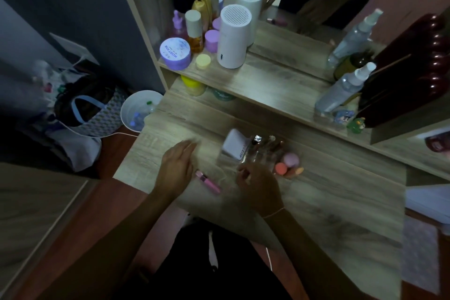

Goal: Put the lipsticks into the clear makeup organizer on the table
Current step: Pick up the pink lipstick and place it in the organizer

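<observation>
A clear makeup organizer [253,153] stands on the wooden table [328,192], holding a white box and several upright tubes with shiny caps. A pink lipstick [207,181] lies flat on the table, left of the organizer and between my hands. My left hand [176,168] rests just left of the lipstick, palm down with fingers stretched forward, holding nothing. My right hand [258,185] hovers at the organizer's near side with fingers curled; whether it holds anything I cannot make out. The picture is dim and blurred.
Pink, orange and peach makeup sponges [288,165] lie right of the organizer. A raised shelf [267,80] behind carries a white cylinder [233,36], jars, bottles and spray bottles [341,90]. A white bin [138,109] and a bag [92,109] sit on the floor at left.
</observation>
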Demonstrator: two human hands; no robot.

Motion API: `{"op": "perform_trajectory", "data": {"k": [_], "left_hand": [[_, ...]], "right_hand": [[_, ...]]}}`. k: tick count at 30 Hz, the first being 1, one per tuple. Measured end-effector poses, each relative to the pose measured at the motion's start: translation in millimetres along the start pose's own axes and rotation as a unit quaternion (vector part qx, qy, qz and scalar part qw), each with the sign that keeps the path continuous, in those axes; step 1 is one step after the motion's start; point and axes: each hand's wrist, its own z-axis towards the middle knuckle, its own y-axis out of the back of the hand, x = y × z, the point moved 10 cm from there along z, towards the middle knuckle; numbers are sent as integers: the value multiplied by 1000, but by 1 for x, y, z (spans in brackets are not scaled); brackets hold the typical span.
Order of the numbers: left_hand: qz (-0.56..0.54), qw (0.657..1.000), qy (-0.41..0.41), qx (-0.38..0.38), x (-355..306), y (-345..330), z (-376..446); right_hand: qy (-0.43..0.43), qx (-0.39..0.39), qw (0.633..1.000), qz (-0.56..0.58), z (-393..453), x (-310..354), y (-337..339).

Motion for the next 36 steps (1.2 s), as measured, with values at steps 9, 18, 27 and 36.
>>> {"op": "perform_trajectory", "data": {"k": [9,18,27,36], "left_hand": [[115,977,-57,169,34,-43,-14],[107,975,-78,178,35,-59,-18],[62,952,-278,109,-57,-55,-25],[84,936,-309,149,-97,-92,-21]], "right_hand": [[-55,96,991,-68,0,27,-96],[-115,91,988,-53,-15,3,-94],[-244,-174,953,56,-52,-37,15],[-193,-259,946,-14,-23,-32,61]]}}
